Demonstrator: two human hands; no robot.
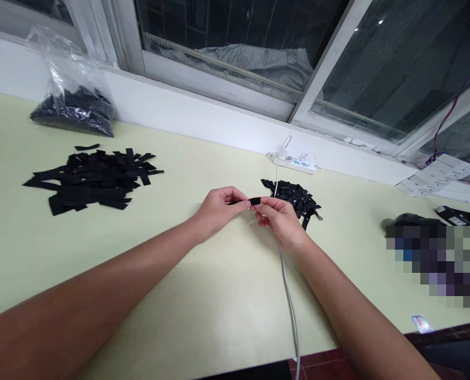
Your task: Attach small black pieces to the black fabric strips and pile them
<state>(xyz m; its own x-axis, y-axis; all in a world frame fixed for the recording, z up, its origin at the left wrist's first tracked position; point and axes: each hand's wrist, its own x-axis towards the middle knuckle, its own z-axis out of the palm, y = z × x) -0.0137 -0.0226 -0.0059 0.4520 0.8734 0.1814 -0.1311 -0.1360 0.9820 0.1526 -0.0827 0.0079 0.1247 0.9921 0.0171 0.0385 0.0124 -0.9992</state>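
Observation:
Between my two hands, above the middle of the table, is a short black fabric strip (254, 201). My left hand (221, 207) pinches its left part, with some of the strip running back under the fingers. The fingertips of my right hand (279, 217) close on its right end. Just behind my right hand lies a pile of short black strips (298, 198), partly covered by that hand. Off to the left is a larger pile of longer black strips (94, 179), apart from both hands.
A clear plastic bag (74, 105) with black pieces stands at the back left. A white power strip (296, 163) sits by the wall, its pale cable (287, 295) running under my right arm to the front edge. Dark items (417, 219) and a small card (422, 323) lie at right.

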